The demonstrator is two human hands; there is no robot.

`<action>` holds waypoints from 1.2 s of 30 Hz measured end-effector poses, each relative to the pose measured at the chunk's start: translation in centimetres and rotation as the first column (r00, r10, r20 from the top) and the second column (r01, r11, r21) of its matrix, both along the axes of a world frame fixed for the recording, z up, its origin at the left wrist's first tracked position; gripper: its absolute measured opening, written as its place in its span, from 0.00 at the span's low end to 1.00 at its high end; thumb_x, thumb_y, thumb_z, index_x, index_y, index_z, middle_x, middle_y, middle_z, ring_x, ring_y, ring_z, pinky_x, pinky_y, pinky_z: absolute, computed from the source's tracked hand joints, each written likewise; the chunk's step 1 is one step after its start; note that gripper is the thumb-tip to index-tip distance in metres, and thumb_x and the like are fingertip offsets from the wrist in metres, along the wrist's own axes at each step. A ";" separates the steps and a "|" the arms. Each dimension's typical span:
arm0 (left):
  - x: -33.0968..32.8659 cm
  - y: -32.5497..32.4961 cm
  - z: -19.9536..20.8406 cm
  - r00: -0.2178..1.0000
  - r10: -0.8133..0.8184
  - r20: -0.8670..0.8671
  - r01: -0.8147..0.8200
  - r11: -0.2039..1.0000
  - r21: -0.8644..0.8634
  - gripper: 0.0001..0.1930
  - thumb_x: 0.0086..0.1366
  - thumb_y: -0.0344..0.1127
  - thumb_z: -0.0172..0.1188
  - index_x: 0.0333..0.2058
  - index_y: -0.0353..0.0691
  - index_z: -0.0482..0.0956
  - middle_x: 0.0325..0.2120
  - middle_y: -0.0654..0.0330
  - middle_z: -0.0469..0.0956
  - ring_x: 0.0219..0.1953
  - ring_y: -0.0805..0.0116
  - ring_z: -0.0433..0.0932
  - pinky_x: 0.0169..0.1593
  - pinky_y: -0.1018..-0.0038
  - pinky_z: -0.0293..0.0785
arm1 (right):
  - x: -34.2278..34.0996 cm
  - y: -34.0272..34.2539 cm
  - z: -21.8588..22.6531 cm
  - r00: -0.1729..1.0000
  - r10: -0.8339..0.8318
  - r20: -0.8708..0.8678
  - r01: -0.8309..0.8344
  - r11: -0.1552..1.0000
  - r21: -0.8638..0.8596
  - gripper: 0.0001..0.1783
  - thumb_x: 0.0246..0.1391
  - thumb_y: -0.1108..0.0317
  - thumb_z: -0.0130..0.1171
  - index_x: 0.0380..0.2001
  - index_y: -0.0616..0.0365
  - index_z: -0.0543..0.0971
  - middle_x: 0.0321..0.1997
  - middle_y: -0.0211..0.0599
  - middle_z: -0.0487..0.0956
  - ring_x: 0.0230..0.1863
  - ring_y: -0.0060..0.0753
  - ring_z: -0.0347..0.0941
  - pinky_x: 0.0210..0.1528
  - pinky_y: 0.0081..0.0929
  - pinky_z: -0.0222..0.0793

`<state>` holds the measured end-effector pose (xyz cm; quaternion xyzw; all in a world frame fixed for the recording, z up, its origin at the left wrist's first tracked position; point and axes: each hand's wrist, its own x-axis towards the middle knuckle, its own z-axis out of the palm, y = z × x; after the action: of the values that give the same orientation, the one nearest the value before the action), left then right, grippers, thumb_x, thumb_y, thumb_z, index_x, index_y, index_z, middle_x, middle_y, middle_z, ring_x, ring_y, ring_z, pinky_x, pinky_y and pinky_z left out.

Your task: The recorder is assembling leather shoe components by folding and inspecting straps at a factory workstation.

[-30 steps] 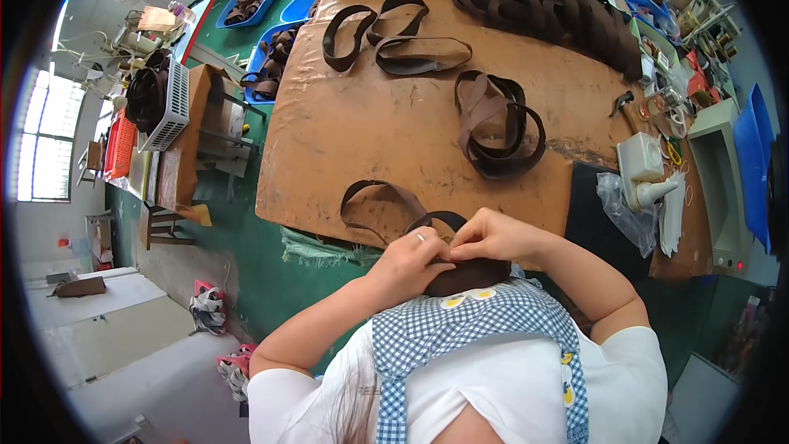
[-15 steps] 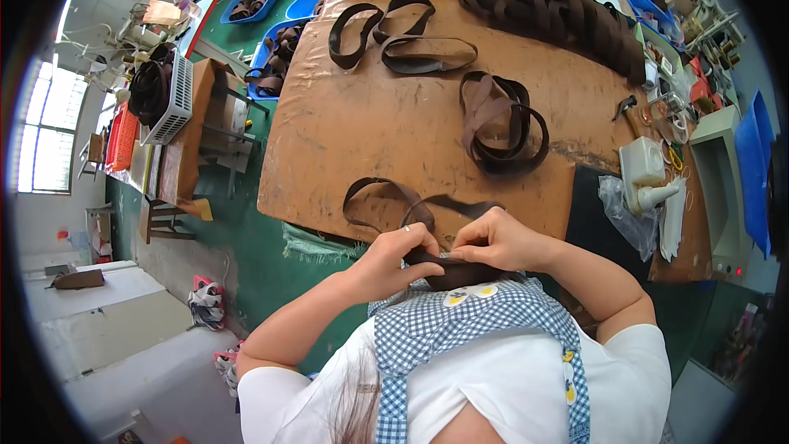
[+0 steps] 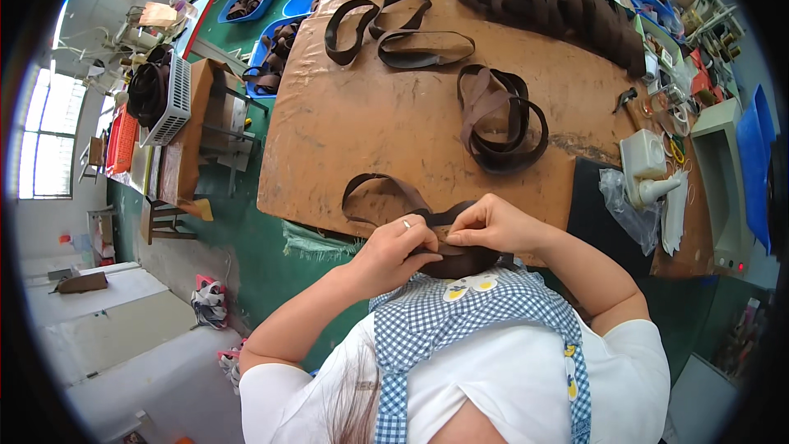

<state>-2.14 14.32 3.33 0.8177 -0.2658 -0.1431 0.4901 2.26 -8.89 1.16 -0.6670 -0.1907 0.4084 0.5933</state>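
A dark brown strap (image 3: pixel 464 262) hangs in a loop between my hands, in front of the checked apron at the table's near edge. My left hand (image 3: pixel 400 245), with a ring on one finger, is closed on it. Close beside, my right hand (image 3: pixel 498 226) pinches it between thumb and fingertips; what exactly lies under the fingertips is partly hidden. Just beyond my left hand, a looped brown strap (image 3: pixel 386 177) rests on the tabletop and runs toward my hands. Whether it is the same strap, I cannot tell.
On the brown-covered table (image 3: pixel 370 123) lie loose strap loops (image 3: pixel 427 49), a coiled strap bundle (image 3: pixel 503 123) and a long pile of straps (image 3: pixel 551 16). At the right are a white bottle (image 3: pixel 653 189), a plastic bag (image 3: pixel 629 210) and scissors (image 3: pixel 677 148). Blue bins (image 3: pixel 267 53) stand at the far left.
My right hand has moved slightly left and away from my body, its fingertips nearer my left hand. The strap is still held; its loop hangs a little differently.
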 end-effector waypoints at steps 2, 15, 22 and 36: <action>0.5 -0.9 -0.1 0.939 -0.100 0.329 0.084 0.995 0.062 0.13 0.51 0.26 0.70 0.30 0.39 0.73 0.27 0.59 0.74 0.32 0.60 0.75 0.34 0.70 0.71 | 0.2 0.8 0.0 0.997 0.054 -0.054 -0.051 0.997 0.055 0.09 0.52 0.70 0.63 0.32 0.65 0.83 0.25 0.32 0.82 0.27 0.18 0.72 0.32 0.22 0.69; 0.5 0.0 0.4 0.998 -0.023 0.065 0.025 0.999 -0.025 0.12 0.49 0.25 0.71 0.28 0.38 0.74 0.26 0.59 0.74 0.29 0.60 0.75 0.32 0.70 0.71 | -0.1 0.9 1.1 0.995 0.047 0.083 -0.046 0.999 -0.006 0.09 0.51 0.68 0.63 0.32 0.65 0.83 0.25 0.40 0.82 0.27 0.22 0.75 0.32 0.24 0.70; 0.3 0.4 -0.6 0.995 0.059 0.080 -0.059 0.998 -0.007 0.14 0.47 0.27 0.73 0.26 0.38 0.73 0.25 0.60 0.74 0.28 0.63 0.76 0.31 0.72 0.70 | 0.3 0.8 1.0 0.996 0.021 0.086 -0.013 0.997 -0.082 0.09 0.52 0.68 0.62 0.32 0.64 0.83 0.26 0.41 0.83 0.27 0.25 0.77 0.33 0.26 0.71; 0.9 0.2 -0.7 0.965 0.177 -0.195 -0.174 0.984 0.031 0.18 0.44 0.28 0.76 0.29 0.37 0.73 0.28 0.60 0.77 0.29 0.69 0.77 0.34 0.74 0.74 | 0.8 1.4 0.7 0.992 0.050 0.115 -0.046 0.998 -0.036 0.11 0.52 0.67 0.61 0.32 0.64 0.83 0.24 0.43 0.81 0.26 0.26 0.76 0.32 0.25 0.71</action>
<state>-1.27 14.48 2.62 0.8231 -0.1415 -0.1813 0.5192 3.03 -7.52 1.84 -0.6945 -0.2340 0.3861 0.5601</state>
